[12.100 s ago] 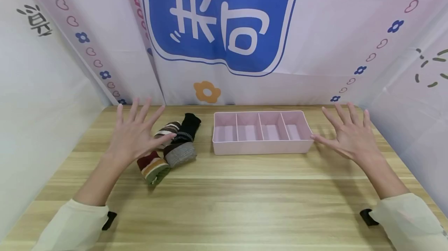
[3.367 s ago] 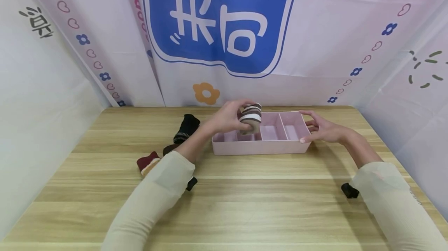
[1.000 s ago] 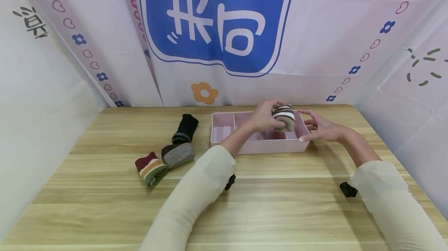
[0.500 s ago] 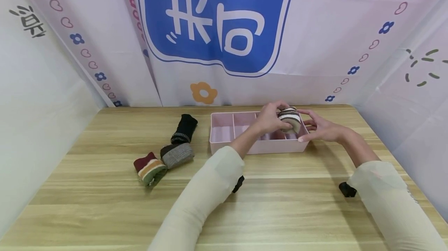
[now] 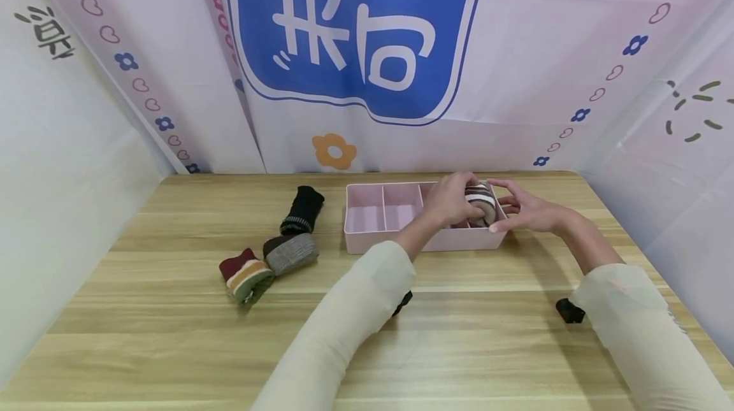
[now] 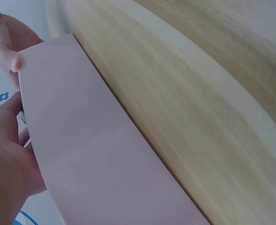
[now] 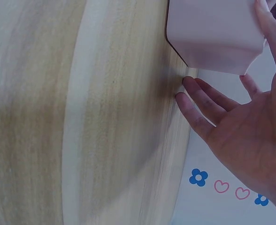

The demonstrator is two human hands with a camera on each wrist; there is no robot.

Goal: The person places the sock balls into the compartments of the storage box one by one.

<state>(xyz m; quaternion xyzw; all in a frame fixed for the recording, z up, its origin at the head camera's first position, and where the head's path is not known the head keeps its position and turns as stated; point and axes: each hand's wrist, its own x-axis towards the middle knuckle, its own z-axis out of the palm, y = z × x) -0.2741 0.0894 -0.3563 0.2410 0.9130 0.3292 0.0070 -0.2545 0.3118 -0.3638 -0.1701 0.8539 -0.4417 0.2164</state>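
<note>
A pink box with four compartments stands near the table's back edge. In its rightmost compartment, a rolled sock with brown and white stripes sits partly below the rim, gripped by my left hand. My right hand touches the box's right end with thumb and index finger, other fingers loosely bent. The left wrist view has the left hand behind the box's front wall, its fingertips hidden. In the right wrist view, the right hand is at the box's end.
Left of the box lie a black rolled sock, a grey one with a dark end, and a red, orange and green striped one. A printed cloth hangs behind the wooden table.
My left hand has carried the striped sock rightward from over the middle compartments, then lowered it into the rightmost one. My right hand has stayed at the box's right end over the last few seconds.
</note>
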